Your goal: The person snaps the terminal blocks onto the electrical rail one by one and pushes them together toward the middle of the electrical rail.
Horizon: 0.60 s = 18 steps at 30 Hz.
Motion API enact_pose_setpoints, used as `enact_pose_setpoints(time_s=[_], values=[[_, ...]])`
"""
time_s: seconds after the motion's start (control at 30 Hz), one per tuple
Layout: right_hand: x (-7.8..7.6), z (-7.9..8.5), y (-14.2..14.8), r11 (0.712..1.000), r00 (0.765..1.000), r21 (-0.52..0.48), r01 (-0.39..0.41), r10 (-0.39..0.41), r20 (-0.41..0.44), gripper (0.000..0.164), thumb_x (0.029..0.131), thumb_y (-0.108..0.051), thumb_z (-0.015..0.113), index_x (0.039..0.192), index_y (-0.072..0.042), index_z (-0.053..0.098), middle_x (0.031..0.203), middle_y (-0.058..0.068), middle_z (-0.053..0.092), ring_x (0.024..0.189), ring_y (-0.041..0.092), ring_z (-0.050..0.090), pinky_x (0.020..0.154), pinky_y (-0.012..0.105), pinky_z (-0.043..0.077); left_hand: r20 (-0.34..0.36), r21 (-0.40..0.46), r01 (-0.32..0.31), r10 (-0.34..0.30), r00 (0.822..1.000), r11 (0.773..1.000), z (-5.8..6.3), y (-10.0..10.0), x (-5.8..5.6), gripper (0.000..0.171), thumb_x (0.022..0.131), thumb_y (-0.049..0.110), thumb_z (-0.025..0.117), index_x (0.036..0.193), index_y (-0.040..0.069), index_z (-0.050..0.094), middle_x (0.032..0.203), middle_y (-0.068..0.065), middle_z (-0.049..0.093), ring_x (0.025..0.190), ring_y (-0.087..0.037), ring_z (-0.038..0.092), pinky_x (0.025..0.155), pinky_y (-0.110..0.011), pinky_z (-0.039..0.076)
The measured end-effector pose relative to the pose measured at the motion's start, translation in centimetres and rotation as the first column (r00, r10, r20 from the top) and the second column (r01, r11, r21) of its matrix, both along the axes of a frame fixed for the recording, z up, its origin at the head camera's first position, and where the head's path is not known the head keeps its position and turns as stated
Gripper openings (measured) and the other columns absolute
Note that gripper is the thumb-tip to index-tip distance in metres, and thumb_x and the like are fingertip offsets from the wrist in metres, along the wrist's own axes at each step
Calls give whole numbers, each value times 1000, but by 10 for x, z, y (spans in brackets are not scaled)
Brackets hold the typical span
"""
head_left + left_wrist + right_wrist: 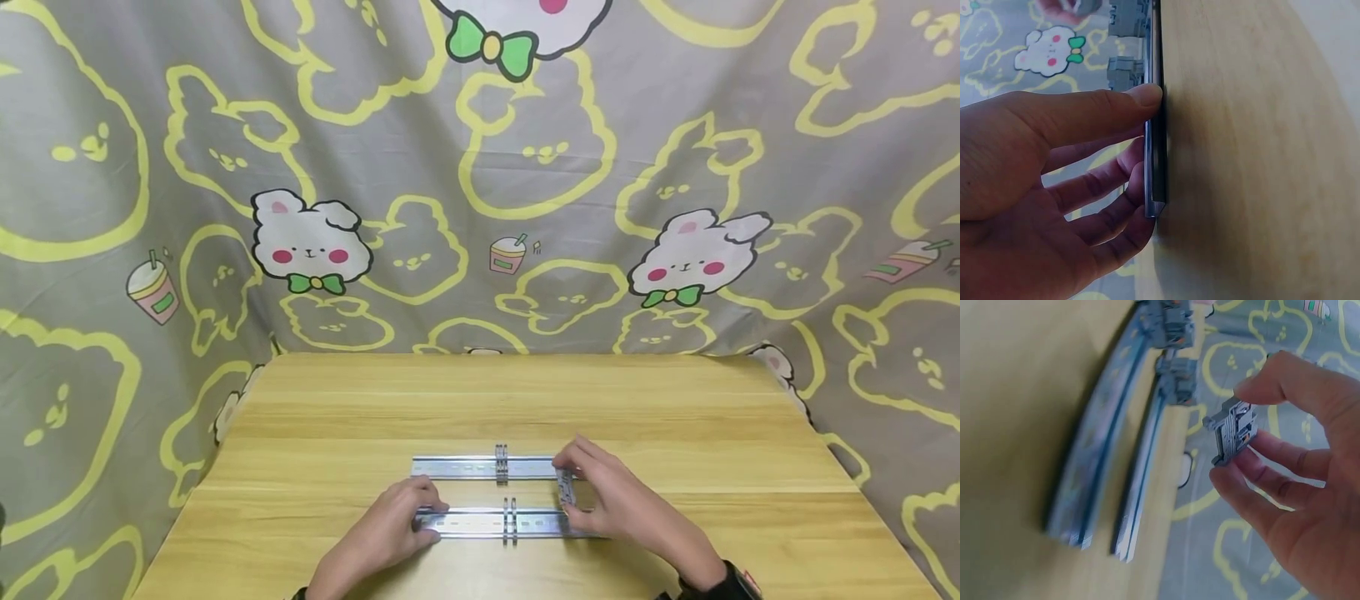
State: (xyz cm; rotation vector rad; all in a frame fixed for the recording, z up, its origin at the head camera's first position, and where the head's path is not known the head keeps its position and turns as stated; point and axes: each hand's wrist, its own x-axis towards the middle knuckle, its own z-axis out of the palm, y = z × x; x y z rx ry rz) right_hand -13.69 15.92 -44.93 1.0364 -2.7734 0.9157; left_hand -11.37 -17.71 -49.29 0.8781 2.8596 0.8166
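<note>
Two slotted metal DIN rails lie side by side on the table, the near rail and the far rail. The left hand grips the left end of the near rail, thumb on its near edge and fingers on the far one. Grey terminal blocks sit near the middle of the near rail, and more terminal blocks on the far one. Between thumb and fingertips, the right hand pinches a loose grey terminal block. It is held above the rails' right part, apart from them in the right wrist view.
The wood-grain table extends around both rails. A grey curtain with yellow outlines and white cartoon animals hangs behind the table and along its sides. A dark band is on the right wrist.
</note>
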Motion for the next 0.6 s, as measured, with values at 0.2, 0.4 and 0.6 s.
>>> enact_pose_setpoints(time_s=[0.2,0.4,0.6], values=[[11,-15,21,993,999,-120,-18,22,35,49,65,0,76,109,-11,58,106,-3,58,100,16,62,85,31,57,22,4,-4,4,1000,1000,-1,0,0,26,74,14,81,97,6,77,92,5,64,84,-12,59,77,-37,57],[19,-21,40,989,999,-148,8,-1,43,52,62,3,76,109,-12,57,105,0,62,99,17,63,84,33,58,33,18,-4,4,999,1000,1,1,-1,25,73,13,81,97,6,77,92,4,64,83,-12,59,75,-34,57],[24,-26,57,990,999,-130,49,-46,27,50,61,1,79,107,-5,60,106,3,65,100,20,64,84,37,58,24,31,14,-14,1000,999,3,1,-2,25,73,12,81,97,5,77,91,4,64,80,-12,58,71,-32,57]])
